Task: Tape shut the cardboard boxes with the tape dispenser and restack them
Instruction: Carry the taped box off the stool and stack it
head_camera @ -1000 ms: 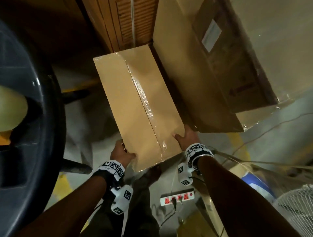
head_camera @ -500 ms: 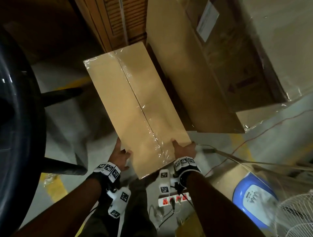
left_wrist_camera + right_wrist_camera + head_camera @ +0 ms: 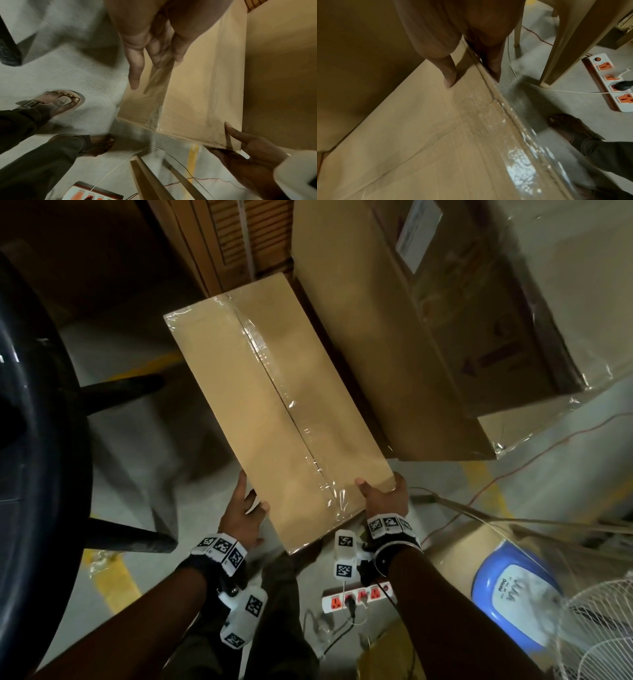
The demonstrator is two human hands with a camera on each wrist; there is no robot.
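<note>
Cardboard box [image 3: 274, 412], long, tan and flat-topped, is held at its near end above the grey concrete floor [image 3: 137, 440], its far end reaching toward a stack of brown corrugated cartons [image 3: 233, 237]. Clear glossy tape [image 3: 284, 405] runs along its centre seam from far to near and wraps over the near edge. The right hand [image 3: 385, 498] grips the near right corner, thumb lying on the top face and the other fingers curled under the edge. The left hand [image 3: 241, 518] is at the near left side with its fingers straight and spread; in the left wrist view these fingers [image 3: 135, 70] lie flat along the box's side wall, pressing it rather than curling round it. Just right of the box stands a large brown carton wrapped in clear film [image 3: 428, 337], its side close to the box's right edge. On the floor below the near end lies a white power strip with orange sockets [image 3: 356, 601], a plug in it. A blue and white appliance [image 3: 513, 590] and a white wire fan guard [image 3: 603, 631] sit at the near right. A black round object [image 3: 34, 474] fills the left side.
</note>
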